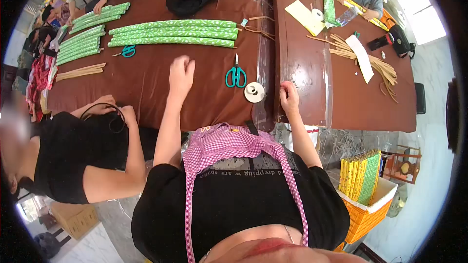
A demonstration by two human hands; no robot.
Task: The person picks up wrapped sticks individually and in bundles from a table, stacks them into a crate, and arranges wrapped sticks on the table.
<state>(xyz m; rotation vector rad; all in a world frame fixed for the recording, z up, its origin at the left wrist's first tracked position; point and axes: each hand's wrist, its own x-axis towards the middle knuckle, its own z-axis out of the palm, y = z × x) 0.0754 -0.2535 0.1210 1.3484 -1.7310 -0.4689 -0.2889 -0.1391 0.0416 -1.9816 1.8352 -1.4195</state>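
My left hand (pixel 181 74) is raised over the brown-covered table, its fingers curled in and slightly blurred; whether anything is in them is hidden. Just beyond it lies a row of long green patterned rolls (pixel 170 33) with thin sticks at their ends. Beside the clear-plastic strip on the right, my right hand (pixel 289 97) has its fingers bent together, and I cannot make out anything in them. Between my hands are teal-handled scissors (pixel 236 75), blades pointing away, and a roll of white tape (pixel 254 92), the object nearest my right hand.
More green rolls (pixel 82 45) and brown sticks (pixel 80 72) lie left, near another pair of scissors (pixel 128 51). A co-worker in black (pixel 87 151) sits close on my left. Brown strips (pixel 375 65) spread rightward. An orange basket (pixel 363 216) holds yellow and green rolls. Two people work across the table.
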